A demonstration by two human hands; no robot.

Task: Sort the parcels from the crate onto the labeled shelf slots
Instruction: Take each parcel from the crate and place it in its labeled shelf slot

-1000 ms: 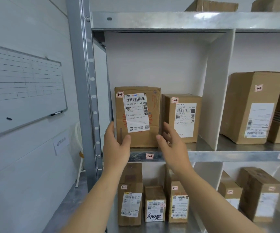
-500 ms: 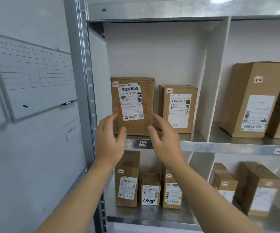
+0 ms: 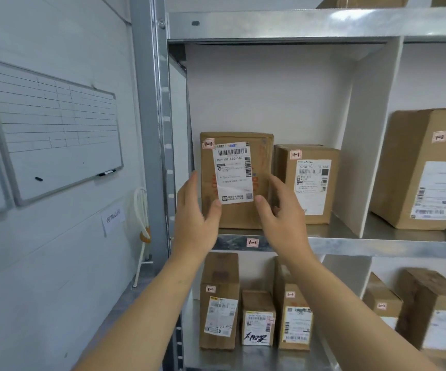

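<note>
The brown parcel (image 3: 236, 180) with the white waybill stands upright at the left end of the upper shelf (image 3: 350, 246), just beside a smaller parcel (image 3: 307, 183). Its "1-1" sticker (image 3: 208, 144) matches the slot tag (image 3: 252, 242) on the shelf edge directly below.

The left hand (image 3: 195, 220) and right hand (image 3: 283, 223) are held in front of the parcel's lower corners. The fingers of both are spread and relaxed, and nothing is gripped. Whether the thumbs touch the carton face cannot be told from this view.

Compared with a second ago, when the palms flanked the carton closely, both hands are now seen drawn back toward the shelf edge. The parcel itself is unchanged in its place against its neighbour, so it is taken as released.

The placement of this parcel is therefore judged complete, in the correct slot. The remaining step is judged to be a return to the crate (not in view) for the next parcel.
</note>
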